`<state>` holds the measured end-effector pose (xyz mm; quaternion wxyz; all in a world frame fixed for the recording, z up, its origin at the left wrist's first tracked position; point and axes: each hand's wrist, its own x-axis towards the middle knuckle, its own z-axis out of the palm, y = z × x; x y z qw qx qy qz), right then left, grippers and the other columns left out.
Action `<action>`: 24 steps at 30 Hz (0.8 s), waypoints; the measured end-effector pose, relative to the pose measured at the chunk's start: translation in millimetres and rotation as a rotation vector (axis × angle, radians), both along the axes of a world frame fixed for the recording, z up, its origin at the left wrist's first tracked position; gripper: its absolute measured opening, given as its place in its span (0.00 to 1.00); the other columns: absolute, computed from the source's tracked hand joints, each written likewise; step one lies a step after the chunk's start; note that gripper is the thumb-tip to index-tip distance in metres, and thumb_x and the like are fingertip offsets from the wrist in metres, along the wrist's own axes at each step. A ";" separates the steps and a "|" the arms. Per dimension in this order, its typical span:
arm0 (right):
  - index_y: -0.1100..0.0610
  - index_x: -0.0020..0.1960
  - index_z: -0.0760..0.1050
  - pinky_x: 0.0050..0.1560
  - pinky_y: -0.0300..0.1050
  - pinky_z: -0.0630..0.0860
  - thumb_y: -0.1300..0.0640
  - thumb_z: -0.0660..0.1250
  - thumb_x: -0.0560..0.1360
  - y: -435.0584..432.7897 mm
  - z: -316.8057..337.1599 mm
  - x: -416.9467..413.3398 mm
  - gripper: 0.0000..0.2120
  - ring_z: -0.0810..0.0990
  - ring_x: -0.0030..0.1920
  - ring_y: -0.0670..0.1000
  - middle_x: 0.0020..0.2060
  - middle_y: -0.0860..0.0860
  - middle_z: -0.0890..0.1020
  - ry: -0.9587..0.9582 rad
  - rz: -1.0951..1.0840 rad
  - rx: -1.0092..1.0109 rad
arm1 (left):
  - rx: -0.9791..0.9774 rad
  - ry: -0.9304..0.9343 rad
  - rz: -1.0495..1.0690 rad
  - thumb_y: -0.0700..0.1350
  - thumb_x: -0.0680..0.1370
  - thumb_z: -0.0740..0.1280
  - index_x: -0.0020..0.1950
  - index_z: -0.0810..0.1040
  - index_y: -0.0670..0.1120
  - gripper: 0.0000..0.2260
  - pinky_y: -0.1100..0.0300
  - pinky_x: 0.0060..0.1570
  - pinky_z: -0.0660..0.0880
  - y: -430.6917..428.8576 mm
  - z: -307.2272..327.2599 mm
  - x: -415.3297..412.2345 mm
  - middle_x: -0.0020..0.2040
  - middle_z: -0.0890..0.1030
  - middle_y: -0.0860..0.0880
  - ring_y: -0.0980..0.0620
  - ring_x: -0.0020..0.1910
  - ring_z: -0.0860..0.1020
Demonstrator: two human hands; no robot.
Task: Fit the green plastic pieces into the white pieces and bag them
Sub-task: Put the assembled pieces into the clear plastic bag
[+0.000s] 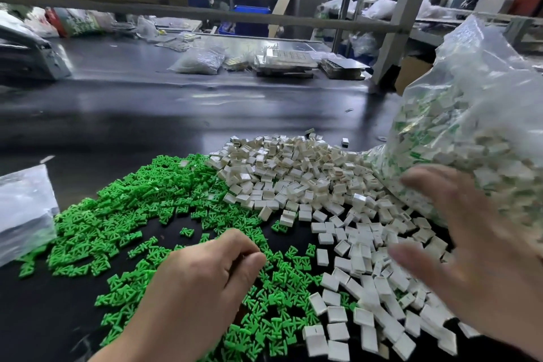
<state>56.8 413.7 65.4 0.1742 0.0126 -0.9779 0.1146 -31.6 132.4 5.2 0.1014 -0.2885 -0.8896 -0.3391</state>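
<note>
- A loose heap of small green forked plastic pieces is spread over the near left of the dark matte work surface.
- A heap of small white square plastic housings lies just beside it on the right. The two heaps touch and mingle along their shared edge.
- A large clear plastic bag is slumped at the far right, filled with white pieces showing green. Its lower side touches the white heap.
- A smaller clear plastic bag is laid flat at the left edge, against the green heap.
- The left hand is held low over the green pieces, fingers curled in and thumb drawn to the fingertips. Whether a piece is pinched cannot be told.
- The right hand is blurred, with fingers spread apart and nothing gripped. It is held above the white housings, just in front of the large bag.
- Handling, as judged: both kinds of piece are taken to be light, stiff and smooth, so they are easily scattered but unlikely to be crushed.
- A green piece is best pinched by its wider body, with the legs left free for insertion. A white housing is best taken by two opposite flat sides, with the open face kept clear.
- The large bag is judged soft, slippery and heavy as loaded. It is better gathered at the neck than lifted by its thin wall.
</note>
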 end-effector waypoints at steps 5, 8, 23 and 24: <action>0.58 0.80 0.55 0.72 0.53 0.67 0.20 0.48 0.72 -20.5 -71.1 18.7 0.51 0.59 0.77 0.58 0.77 0.59 0.63 -0.499 0.048 0.362 | -0.096 -0.054 -0.029 0.73 0.71 0.53 0.62 0.71 0.64 0.24 0.73 0.44 0.75 -2.1 -2.9 3.4 0.50 0.78 0.68 0.71 0.45 0.75; 0.52 0.83 0.49 0.74 0.54 0.50 0.20 0.45 0.73 -28.0 -68.0 7.8 0.50 0.48 0.79 0.58 0.80 0.61 0.55 -0.478 0.026 0.424 | -0.367 -0.248 -0.149 0.84 0.57 0.52 0.71 0.34 0.73 0.49 0.54 0.72 0.45 -0.5 -13.9 7.8 0.69 0.41 0.74 0.70 0.70 0.45; 0.52 0.71 0.73 0.62 0.57 0.73 0.35 0.45 0.81 -64.9 -76.4 -68.3 0.32 0.74 0.64 0.57 0.64 0.53 0.79 -0.305 0.247 0.366 | -0.515 0.094 -0.057 0.58 0.77 0.65 0.65 0.79 0.55 0.18 0.49 0.61 0.73 4.8 -24.1 -12.6 0.64 0.79 0.49 0.47 0.63 0.76; 0.52 0.68 0.77 0.57 0.56 0.75 0.37 0.49 0.82 -65.7 -78.0 -70.8 0.28 0.76 0.59 0.56 0.60 0.53 0.81 -0.264 0.269 0.372 | -0.488 0.111 -0.047 0.56 0.77 0.68 0.61 0.82 0.54 0.15 0.49 0.57 0.75 5.2 -24.3 -14.1 0.60 0.82 0.50 0.47 0.59 0.78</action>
